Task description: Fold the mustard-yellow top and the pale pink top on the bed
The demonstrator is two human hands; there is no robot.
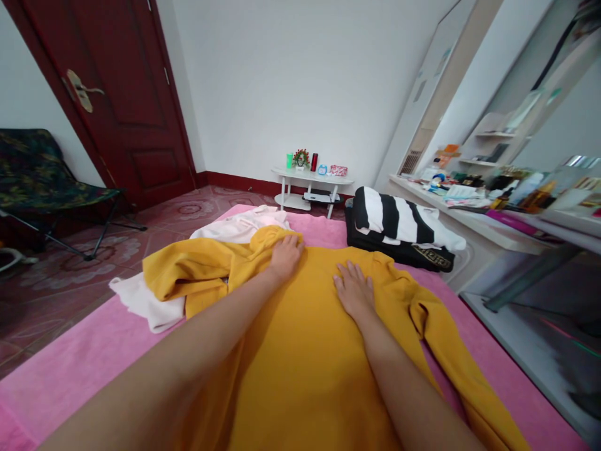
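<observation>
A yellow hooded sweatshirt (310,338) lies spread over the pink bed cover (94,363), its body toward me and its shoulders away. My left hand (285,257) rests near its upper left, by the bunched hood, with fingers laid on the fabric. Flat on the upper right of the chest is my right hand (355,289), fingers spread. One sleeve is folded out to the left, and the other runs down the right side. Beneath the left part, a pale pink garment (154,307) shows on both sides of the sleeve.
Folded clothes, a black-and-white striped one (399,216) on a black one (404,254), sit at the bed's far right corner. Beyond stands a small white table (310,178). A cluttered dressing table (474,219) borders the right side; a camouflage folding chair (51,181) is left.
</observation>
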